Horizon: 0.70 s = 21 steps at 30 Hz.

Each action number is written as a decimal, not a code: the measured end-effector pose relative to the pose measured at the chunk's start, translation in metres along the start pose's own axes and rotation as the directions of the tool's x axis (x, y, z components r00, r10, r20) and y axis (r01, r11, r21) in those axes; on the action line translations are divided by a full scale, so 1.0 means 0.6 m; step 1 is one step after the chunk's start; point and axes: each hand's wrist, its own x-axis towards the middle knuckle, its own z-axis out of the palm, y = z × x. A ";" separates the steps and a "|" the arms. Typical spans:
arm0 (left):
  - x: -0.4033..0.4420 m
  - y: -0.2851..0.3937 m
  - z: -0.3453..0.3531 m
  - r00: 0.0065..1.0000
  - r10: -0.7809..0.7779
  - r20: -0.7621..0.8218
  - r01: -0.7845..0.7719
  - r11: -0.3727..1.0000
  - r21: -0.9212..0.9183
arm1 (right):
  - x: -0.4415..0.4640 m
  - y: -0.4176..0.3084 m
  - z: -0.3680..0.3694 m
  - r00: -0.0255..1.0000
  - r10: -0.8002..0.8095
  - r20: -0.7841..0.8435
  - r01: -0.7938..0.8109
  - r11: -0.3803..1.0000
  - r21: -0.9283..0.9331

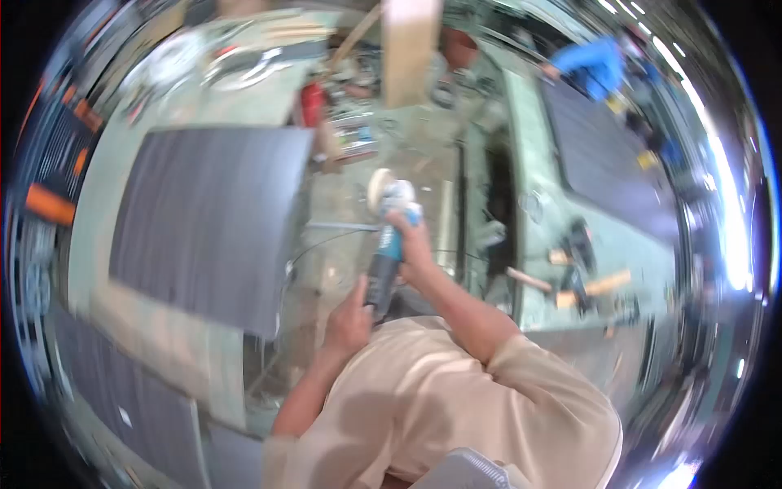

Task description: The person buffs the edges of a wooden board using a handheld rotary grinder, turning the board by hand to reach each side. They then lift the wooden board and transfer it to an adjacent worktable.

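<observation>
Both of my hands are closed on a teal and black angle grinder [387, 254], held out in front of my body with its head pointing away. My left hand [350, 322] grips the black rear end of its body. Farther forward, my right hand [414, 244] wraps round the part near the metal head. A pale round disc [379, 189] is fitted at the head and touches nothing that I can see. To the left, a dark grey panel [212, 224] lies on a pale green table [94, 236]. Motion blurs the view.
Another person in a blue top [599, 65] leans by a second dark panel [607, 155] at the right. Clamps [578, 253] and wood pieces lie on the right-hand table [538, 285]. Cluttered tools [354, 122] and a tall board [411, 53] stand ahead. A thin cable [322, 242] hangs nearby.
</observation>
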 end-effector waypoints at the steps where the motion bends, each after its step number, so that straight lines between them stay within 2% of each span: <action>1: 0.012 0.005 0.002 0.999 -0.048 -0.009 0.047 0.995 -0.086 | 0.001 -0.013 -0.004 0.999 -0.024 -0.024 0.024 0.999 0.022; 2: 0.030 0.007 0.005 0.994 -0.112 -0.017 0.108 0.981 -0.162 | 0.002 -0.028 -0.010 0.999 -0.012 -0.049 0.015 0.997 0.069; 3: 0.053 -0.001 0.018 0.997 -0.075 0.029 0.078 0.984 -0.162 | 0.005 -0.042 -0.019 0.998 0.008 -0.057 -0.002 0.993 0.115; 4: 0.066 -0.017 0.025 0.977 -0.167 0.128 0.210 0.826 -0.523 | 0.005 -0.042 -0.026 1.000 0.024 -0.003 -0.023 0.977 0.214; 5: 0.105 0.006 0.028 0.938 -0.224 0.263 0.344 0.535 -0.772 | 0.006 -0.062 -0.039 1.000 0.005 -0.025 0.001 0.971 0.239; 6: 0.130 0.038 0.028 0.842 -0.294 0.453 0.524 0.239 -0.818 | 0.006 -0.080 -0.050 1.000 0.030 -0.001 -0.028 0.955 0.294; 7: 0.161 0.057 0.031 0.835 -0.280 0.473 0.540 0.260 -0.801 | 0.008 -0.097 -0.065 0.998 0.054 0.026 -0.059 0.935 0.350; 9: 0.215 0.082 0.047 0.690 -0.219 0.690 0.723 0.179 -0.667 | 0.023 -0.122 -0.105 1.000 0.031 0.003 -0.030 0.930 0.365; 11: 0.255 0.103 0.087 0.679 -0.243 0.693 0.734 0.206 -0.647 | 0.019 -0.160 -0.132 0.999 0.051 -0.013 -0.045 0.947 0.317; 12: 0.278 0.115 0.108 0.716 -0.325 0.617 0.679 0.528 -0.510 | 0.017 -0.161 -0.153 0.999 0.046 -0.027 -0.034 0.941 0.336; 13: 0.302 0.125 0.126 0.772 -0.365 0.521 0.562 0.776 -0.288 | 0.013 -0.156 -0.175 0.995 -0.029 -0.095 0.035 0.997 0.069; 14: 0.326 0.133 0.145 0.765 -0.361 0.534 0.562 0.779 -0.278 | 0.015 -0.155 -0.196 0.983 -0.114 -0.140 0.083 0.973 -0.213; 15: 0.347 0.142 0.166 0.849 -0.269 0.454 0.362 0.923 -0.132 | 0.022 -0.154 -0.215 0.982 -0.111 -0.153 0.078 0.974 -0.211; 16: 0.364 0.150 0.187 0.909 -0.152 0.387 0.151 0.988 0.035 | 0.030 -0.153 -0.231 0.963 -0.116 -0.243 0.059 0.972 -0.228; 17: 0.381 0.158 0.205 0.942 -0.021 0.336 -0.055 0.975 0.215 | 0.033 -0.166 -0.239 0.939 -0.119 -0.324 0.037 0.968 -0.248; 18: 0.399 0.167 0.215 0.903 -0.071 0.424 -0.009 0.983 0.184 | 0.038 -0.182 -0.248 0.925 -0.061 -0.375 0.060 0.998 -0.015; 19: 0.416 0.166 0.231 0.903 -0.088 0.420 0.009 0.982 0.187 | 0.052 -0.191 -0.270 0.928 -0.047 -0.370 0.043 0.999 -0.018; 21: 0.439 0.159 0.258 0.831 0.133 0.541 -0.261 0.950 0.169 | 0.079 -0.200 -0.342 0.886 0.043 -0.461 0.049 0.982 0.185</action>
